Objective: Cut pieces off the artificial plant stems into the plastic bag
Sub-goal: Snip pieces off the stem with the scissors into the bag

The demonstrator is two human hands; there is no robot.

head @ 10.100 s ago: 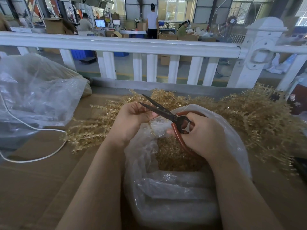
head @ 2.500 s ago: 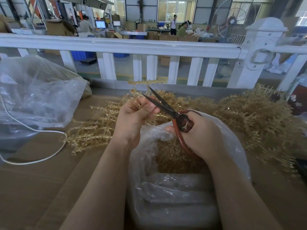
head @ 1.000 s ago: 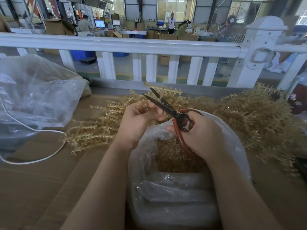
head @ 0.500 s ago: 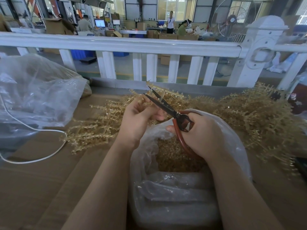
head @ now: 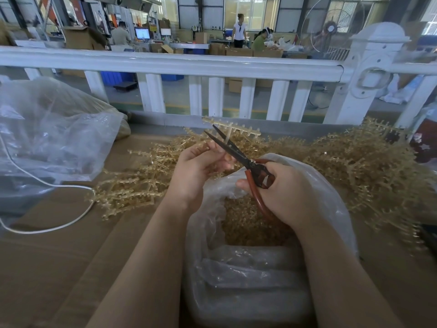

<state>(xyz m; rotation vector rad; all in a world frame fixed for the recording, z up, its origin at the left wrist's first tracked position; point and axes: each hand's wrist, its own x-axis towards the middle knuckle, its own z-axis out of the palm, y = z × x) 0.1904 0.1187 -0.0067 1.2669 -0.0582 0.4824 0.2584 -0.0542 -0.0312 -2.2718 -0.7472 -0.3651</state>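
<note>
The left hand (head: pixel 196 171) pinches a golden stem (head: pixel 230 129) upright. Beside it, the right hand (head: pixel 287 192) grips red-handled scissors (head: pixel 238 153), blades parted around the stem's stalk. Just below both hands sits the open plastic bag (head: pixel 331 200) holding cut pieces (head: pixel 246 223); beyond them, a stem pile (head: pixel 369 166) lies on the bench (head: pixel 47 268).

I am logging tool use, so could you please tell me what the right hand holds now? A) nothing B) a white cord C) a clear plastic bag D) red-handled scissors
D: the right hand curls round the red handles of the dark-bladed scissors, blades open at the pale gold plastic stem.
</note>
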